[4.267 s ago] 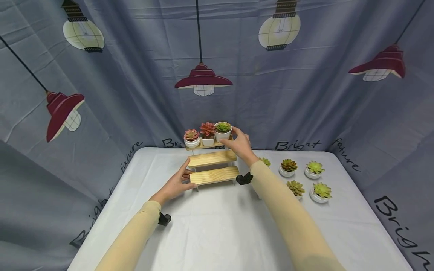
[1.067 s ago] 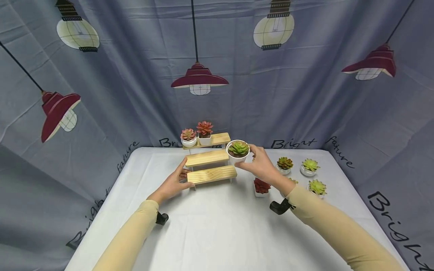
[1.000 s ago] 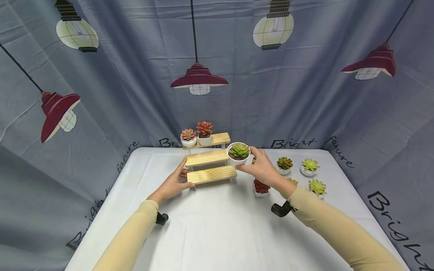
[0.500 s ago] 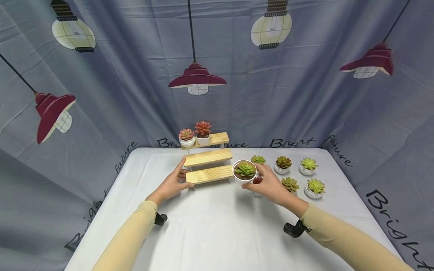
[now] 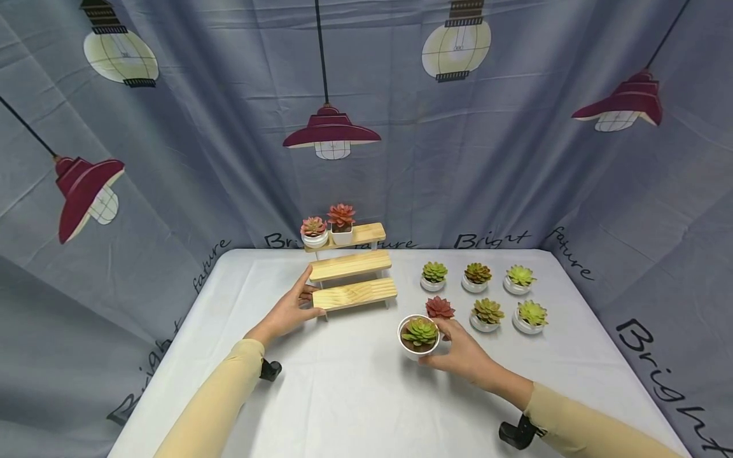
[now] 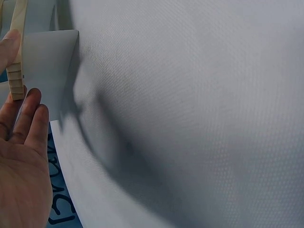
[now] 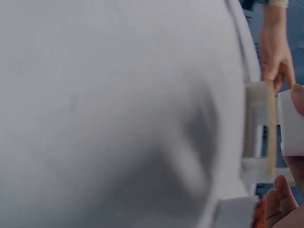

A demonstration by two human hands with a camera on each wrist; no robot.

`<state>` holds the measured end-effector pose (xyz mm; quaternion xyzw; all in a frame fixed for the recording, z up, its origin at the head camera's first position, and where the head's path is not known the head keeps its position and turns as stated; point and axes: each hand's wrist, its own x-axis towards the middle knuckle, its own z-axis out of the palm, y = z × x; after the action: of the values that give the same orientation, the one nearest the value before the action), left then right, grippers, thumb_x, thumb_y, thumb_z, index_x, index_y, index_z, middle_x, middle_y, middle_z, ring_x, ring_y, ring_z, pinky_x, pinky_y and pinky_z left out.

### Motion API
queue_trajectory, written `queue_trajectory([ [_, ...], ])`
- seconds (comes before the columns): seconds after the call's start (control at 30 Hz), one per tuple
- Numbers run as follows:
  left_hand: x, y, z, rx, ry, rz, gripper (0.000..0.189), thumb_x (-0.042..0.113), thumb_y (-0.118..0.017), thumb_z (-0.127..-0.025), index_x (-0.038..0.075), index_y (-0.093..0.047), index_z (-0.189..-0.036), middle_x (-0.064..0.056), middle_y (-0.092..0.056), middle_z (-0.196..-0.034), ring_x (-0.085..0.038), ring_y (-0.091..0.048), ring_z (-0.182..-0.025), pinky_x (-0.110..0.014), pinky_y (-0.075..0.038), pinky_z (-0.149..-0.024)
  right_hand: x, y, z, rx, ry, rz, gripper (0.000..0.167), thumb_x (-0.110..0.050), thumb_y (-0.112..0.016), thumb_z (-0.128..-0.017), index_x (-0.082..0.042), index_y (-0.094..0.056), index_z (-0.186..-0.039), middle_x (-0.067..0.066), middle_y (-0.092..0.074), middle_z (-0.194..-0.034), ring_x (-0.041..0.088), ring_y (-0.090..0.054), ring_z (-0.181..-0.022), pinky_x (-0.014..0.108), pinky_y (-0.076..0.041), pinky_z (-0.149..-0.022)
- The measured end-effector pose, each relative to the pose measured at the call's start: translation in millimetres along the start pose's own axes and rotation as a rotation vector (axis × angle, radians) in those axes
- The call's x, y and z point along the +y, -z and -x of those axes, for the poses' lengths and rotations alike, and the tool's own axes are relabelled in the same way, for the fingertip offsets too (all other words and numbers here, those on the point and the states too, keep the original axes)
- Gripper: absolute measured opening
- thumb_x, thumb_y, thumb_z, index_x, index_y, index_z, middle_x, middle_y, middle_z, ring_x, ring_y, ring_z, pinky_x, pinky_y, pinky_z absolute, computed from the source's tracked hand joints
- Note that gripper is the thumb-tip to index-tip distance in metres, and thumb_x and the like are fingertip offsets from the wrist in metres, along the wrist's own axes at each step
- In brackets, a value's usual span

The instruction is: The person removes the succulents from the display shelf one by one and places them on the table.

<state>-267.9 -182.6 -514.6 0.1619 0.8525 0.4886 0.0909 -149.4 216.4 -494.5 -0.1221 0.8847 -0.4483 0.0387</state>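
My right hand (image 5: 466, 357) grips a white round pot with a green succulent (image 5: 420, 334) by its right side, in front of the tiered stand's right end. In the right wrist view the white pot (image 7: 290, 128) shows at the right edge between thumb and fingers. My left hand (image 5: 287, 315) holds the left end of the three-step wooden stand (image 5: 355, 294), thumb at the lowest board. The left wrist view shows the board's end (image 6: 17, 71) between thumb and fingers. A pink succulent (image 5: 314, 231) and a red succulent (image 5: 342, 224) stand on the top step.
Right of the stand, several small potted succulents stand in two rows on the white table (image 5: 343, 394). A dark red succulent (image 5: 439, 308) sits just behind the held pot, partly hidden. A grey curtain (image 5: 229, 127) with printed lamps hangs behind.
The right hand has lifted the green succulent off the top step's right end and brought it down, right and nearer. The left hand keeps its place at the stand.
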Motion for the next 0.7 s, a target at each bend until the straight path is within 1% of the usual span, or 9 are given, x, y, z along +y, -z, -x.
queue_trajectory([
  [0.2,-0.1,-0.2,0.0,0.001,-0.005,-0.003,0.112,0.020,-0.083,-0.090,0.035,-0.002,-0.166,-0.017,-0.050,-0.141,-0.033,-0.051,-0.129,-0.049,-0.039,-0.117,17,-7,15.7,-0.050,-0.044,0.020,0.075,-0.032,-0.096,-0.071,-0.014,-0.064,-0.136,0.005,-0.057,-0.128,0.026,-0.051,-0.120,0.050,-0.049,-0.100],
  [0.37,0.5,0.0,1.2,0.000,-0.003,-0.011,0.112,0.020,-0.082,-0.090,0.034,-0.001,-0.166,-0.017,-0.050,-0.140,-0.035,-0.051,-0.129,-0.050,-0.039,-0.117,31,-6,24.2,-0.044,-0.096,0.052,0.080,-0.033,-0.097,-0.069,-0.017,-0.061,-0.138,0.005,-0.057,-0.126,0.024,-0.053,-0.117,0.049,-0.050,-0.097],
  [0.47,0.6,0.1,1.1,-0.002,0.001,-0.014,0.112,0.021,-0.082,-0.090,0.034,-0.001,-0.166,-0.018,-0.050,-0.140,-0.036,-0.051,-0.129,-0.051,-0.039,-0.116,37,-3,28.1,-0.032,-0.115,0.058,0.080,-0.033,-0.097,-0.068,-0.015,-0.061,-0.137,0.006,-0.057,-0.125,0.026,-0.053,-0.118,0.052,-0.048,-0.101],
  [0.6,-0.2,0.4,-0.3,-0.004,0.012,-0.011,0.113,0.022,-0.083,-0.090,0.037,-0.001,-0.165,-0.016,-0.049,-0.141,-0.035,-0.051,-0.130,-0.049,-0.040,-0.116,43,0,31.6,-0.032,-0.143,0.049,0.080,-0.035,-0.097,-0.069,-0.015,-0.061,-0.137,0.007,-0.056,-0.128,0.030,-0.049,-0.126,0.060,-0.042,-0.108],
  [0.7,-1.2,1.0,-1.1,-0.007,0.010,-0.012,0.114,0.022,-0.083,-0.089,0.037,0.000,-0.165,-0.016,-0.049,-0.142,-0.035,-0.051,-0.130,-0.049,-0.040,-0.116,47,1,33.3,-0.035,-0.162,0.050,0.081,-0.036,-0.096,-0.070,-0.014,-0.060,-0.138,0.008,-0.055,-0.130,0.032,-0.048,-0.128,0.062,-0.040,-0.109],
])
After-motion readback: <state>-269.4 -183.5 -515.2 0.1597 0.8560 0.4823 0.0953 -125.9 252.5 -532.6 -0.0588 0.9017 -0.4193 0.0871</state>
